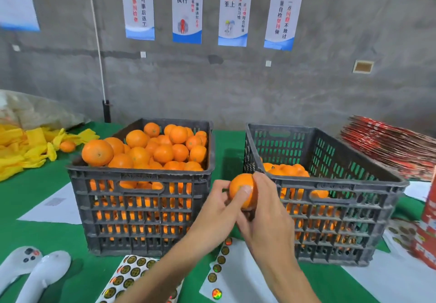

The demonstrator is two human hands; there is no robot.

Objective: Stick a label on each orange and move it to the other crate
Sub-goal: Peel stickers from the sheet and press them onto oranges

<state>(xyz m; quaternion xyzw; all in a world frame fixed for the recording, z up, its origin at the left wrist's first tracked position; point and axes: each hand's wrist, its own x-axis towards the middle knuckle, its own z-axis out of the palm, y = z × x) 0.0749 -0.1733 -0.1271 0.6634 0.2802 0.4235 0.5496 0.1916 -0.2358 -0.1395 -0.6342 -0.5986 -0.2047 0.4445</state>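
— Where was the orange [243,193]?

— Held up between both hands, in front of the gap between the two crates. The right hand [265,210] cupped it from the side, grip curled round it; the left hand [218,204] pinched it too, its thumb pressed flat on the near face.

— And the crates?

— The left crate [141,208] was heaped with oranges; the right crate [330,208] was only partly filled. Both stood on the green tabletop [59,236], with sheets of round labels [132,272] lying just in front of them.
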